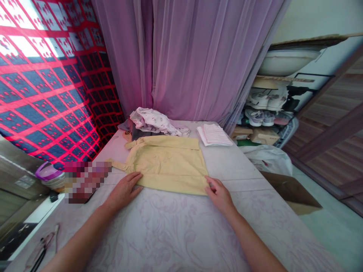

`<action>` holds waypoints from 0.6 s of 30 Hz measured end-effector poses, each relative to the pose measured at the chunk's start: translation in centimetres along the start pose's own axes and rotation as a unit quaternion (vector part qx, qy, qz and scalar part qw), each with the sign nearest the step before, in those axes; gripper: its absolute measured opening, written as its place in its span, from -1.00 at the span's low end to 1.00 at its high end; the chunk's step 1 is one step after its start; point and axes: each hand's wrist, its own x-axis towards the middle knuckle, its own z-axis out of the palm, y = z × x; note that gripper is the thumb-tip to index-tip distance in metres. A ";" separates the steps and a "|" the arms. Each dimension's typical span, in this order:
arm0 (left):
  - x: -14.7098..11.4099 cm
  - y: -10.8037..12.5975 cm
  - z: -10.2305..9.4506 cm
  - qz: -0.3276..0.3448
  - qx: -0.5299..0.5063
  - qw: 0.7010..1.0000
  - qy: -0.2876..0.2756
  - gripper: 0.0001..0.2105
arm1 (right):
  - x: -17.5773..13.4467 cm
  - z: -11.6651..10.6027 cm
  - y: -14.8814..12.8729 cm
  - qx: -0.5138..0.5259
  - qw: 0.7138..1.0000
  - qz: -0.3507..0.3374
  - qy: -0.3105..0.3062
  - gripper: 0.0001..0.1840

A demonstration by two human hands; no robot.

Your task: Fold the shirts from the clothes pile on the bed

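Note:
A yellow pinafore dress (170,162) lies spread on the bed, its buttoned straps toward the left and its hem toward the right. Its far side is folded inward in a long strip, and a crease runs along the near side. My left hand (124,190) rests at the near left edge of the dress, fingers stretched out and thumb apart. At the near right corner, my right hand (219,192) has thumb and fingertips closed on the hem.
Crumpled clothes (153,121) are heaped at the back left of the bed (176,234). Folded pink-and-white cloth (214,135) lies at the back right. Glasses (42,245) and a cable are at the front left. Right of the bed stand a cardboard box (289,190) and a shoe rack (263,109).

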 end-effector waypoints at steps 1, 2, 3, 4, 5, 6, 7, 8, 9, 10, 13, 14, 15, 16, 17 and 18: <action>0.0 0.0 0.1 0.003 0.000 1.000 0.006 -0.51 | 0.0 0.1 -0.1 0.005 1.000 0.009 -0.001 -0.53; 0.0 -0.1 0.2 0.006 0.000 1.000 0.011 -0.52 | 0.0 0.1 -0.1 0.008 1.000 0.013 0.000 -0.52; 0.0 -0.1 0.3 0.010 0.000 1.000 0.017 -0.52 | 0.0 0.1 -0.1 0.011 1.000 0.015 0.004 -0.51; -0.1 -0.2 0.4 0.013 0.000 1.000 0.023 -0.52 | -0.1 0.1 -0.1 0.012 1.000 0.013 0.009 -0.51; -0.1 -0.2 0.5 0.017 0.000 0.999 0.028 -0.52 | -0.3 0.2 0.0 0.011 1.000 0.009 0.012 -0.51; -0.1 -0.3 0.6 0.019 0.001 0.999 0.033 -0.52 | -0.4 0.2 0.1 0.005 1.000 0.003 0.014 -0.52; -0.1 -0.4 0.6 0.022 0.002 0.999 0.038 -0.53 | -0.5 0.2 0.2 -0.005 1.000 -0.004 0.015 -0.54; -0.1 -0.5 0.7 0.024 0.005 0.999 0.040 -0.53 | -0.7 0.1 0.3 -0.019 1.000 -0.011 0.016 -0.56; -0.2 -0.6 0.7 0.026 0.009 0.999 0.041 -0.54 | -0.8 0.1 0.3 -0.039 0.999 -0.018 0.021 -0.58; -0.2 -0.6 0.6 0.029 0.015 0.999 0.040 -0.54 | -0.9 0.0 0.1 -0.062 0.997 -0.026 0.030 -0.59; -0.2 -0.1 0.5 0.025 0.055 0.997 0.047 -0.56 | -1.0 -0.1 -1.2 -0.132 0.987 -0.073 0.058 -0.60; -0.1 0.4 0.5 0.021 0.072 0.996 0.057 -0.55 | -1.0 0.1 -2.0 -0.148 0.983 -0.097 0.053 -0.59; 0.0 1.0 0.5 0.021 0.085 0.994 0.067 -0.52 | -0.9 0.4 -3.0 -0.160 0.979 -0.120 0.035 -0.59; 0.2 1.7 0.7 0.025 0.092 0.993 0.074 -0.50 | -0.7 1.0 -4.1 -0.167 0.976 -0.139 0.009 -0.58; 0.5 2.5 0.9 0.033 0.094 0.992 0.074 -0.47 | -0.5 1.7 -5.2 -0.173 0.973 -0.153 -0.024 -0.56; 0.8 3.4 1.1 0.044 0.092 0.993 0.065 -0.45 | -0.4 2.5 -6.3 -0.179 0.969 -0.161 -0.061 -0.54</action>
